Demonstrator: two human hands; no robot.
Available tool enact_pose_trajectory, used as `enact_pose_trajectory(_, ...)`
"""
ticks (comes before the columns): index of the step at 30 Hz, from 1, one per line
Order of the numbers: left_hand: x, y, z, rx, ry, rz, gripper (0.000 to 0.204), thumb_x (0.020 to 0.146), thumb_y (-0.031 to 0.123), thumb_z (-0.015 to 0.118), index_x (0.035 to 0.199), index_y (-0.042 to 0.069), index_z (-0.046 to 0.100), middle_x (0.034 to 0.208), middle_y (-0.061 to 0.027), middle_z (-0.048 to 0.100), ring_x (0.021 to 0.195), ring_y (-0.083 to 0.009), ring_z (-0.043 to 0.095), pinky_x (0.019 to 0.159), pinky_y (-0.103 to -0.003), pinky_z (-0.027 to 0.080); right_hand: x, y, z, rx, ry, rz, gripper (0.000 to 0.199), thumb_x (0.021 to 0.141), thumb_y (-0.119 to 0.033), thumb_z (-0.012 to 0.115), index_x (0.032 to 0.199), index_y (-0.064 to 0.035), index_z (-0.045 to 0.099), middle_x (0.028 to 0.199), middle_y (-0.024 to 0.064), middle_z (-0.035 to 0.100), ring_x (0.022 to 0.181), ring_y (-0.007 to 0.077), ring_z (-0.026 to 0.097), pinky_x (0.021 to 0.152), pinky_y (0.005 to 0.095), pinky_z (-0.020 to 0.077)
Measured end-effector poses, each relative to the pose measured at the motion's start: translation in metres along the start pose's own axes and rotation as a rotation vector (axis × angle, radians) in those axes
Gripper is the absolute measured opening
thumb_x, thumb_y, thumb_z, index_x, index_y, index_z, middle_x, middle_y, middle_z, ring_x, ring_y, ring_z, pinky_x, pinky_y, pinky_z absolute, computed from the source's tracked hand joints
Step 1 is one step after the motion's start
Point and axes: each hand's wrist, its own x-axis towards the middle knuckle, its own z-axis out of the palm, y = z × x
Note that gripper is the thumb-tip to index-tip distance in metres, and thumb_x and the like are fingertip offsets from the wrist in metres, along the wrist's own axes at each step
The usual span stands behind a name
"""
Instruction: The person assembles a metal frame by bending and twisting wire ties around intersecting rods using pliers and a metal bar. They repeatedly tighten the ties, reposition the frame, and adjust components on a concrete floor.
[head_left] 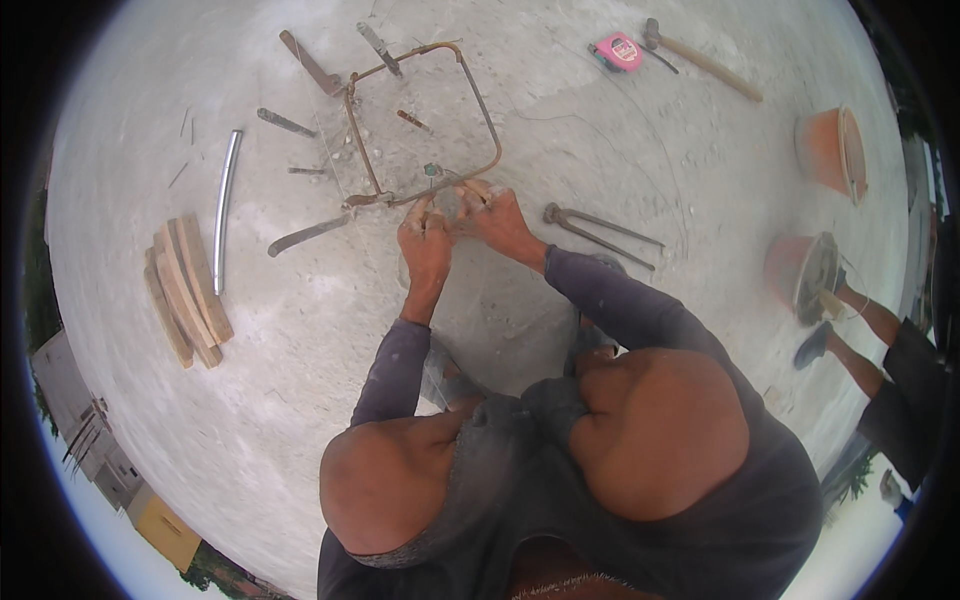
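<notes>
On the grey concrete floor lies a bent rusty rod frame [491, 117], roughly rectangular. At its near side my left hand [426, 238] and my right hand [497, 214] come close together, fingers curled and pinching. Between them shows a small grey piece [450, 204]; its kind is unclear, and the fingers hide part of it. A small green bit [431, 170] appears just beyond my fingertips. Long-handled pincers [600, 230] lie to the right of my right hand. Left of my left hand rests a flat curved metal bar [306, 236], near the frame's corner.
Farther left are a shiny curved tube [227, 212] and several wooden strips [186, 290]. Dirty metal pieces surround the frame, including a bar [287, 123]. A pink tape measure [618, 52], a hammer [708, 67] and two orange buckets [826, 152] lie right, near another person's legs [862, 352].
</notes>
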Motion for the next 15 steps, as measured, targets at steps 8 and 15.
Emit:
enact_pose_trajectory(8, -0.011, -0.008, -0.009, 0.039, -0.088, -0.062, 0.040, 0.097, 0.005, 0.052, 0.133, -0.007, 0.064, 0.082, -0.0090, 0.067, 0.067, -0.0113, 0.059, 0.059, -0.028, 0.047, 0.002, 0.007, 0.003, -0.258, 0.093, -0.301, 0.031, 0.105, -0.025, 0.059, 0.108, 0.0051, 0.068, 0.067, 0.0088, 0.062, 0.060, 0.0154, 0.057, 0.059, 0.0349, 0.0484)
enact_pose_trajectory(15, 0.000, -0.013, -0.012, 0.839, 0.005, 0.422, 0.034, 0.092, 0.008, 0.054, 0.123, 0.007, 0.070, 0.092, -0.0245, 0.074, 0.081, -0.0438, 0.072, 0.075, -0.053, 0.054, 0.008, 0.022, 0.005, -0.264, 0.044, -0.166, 0.024, 0.102, -0.020, 0.059, 0.109, 0.0017, 0.066, 0.075, 0.0158, 0.069, 0.063, 0.0280, 0.066, 0.060, 0.0390, 0.0504)
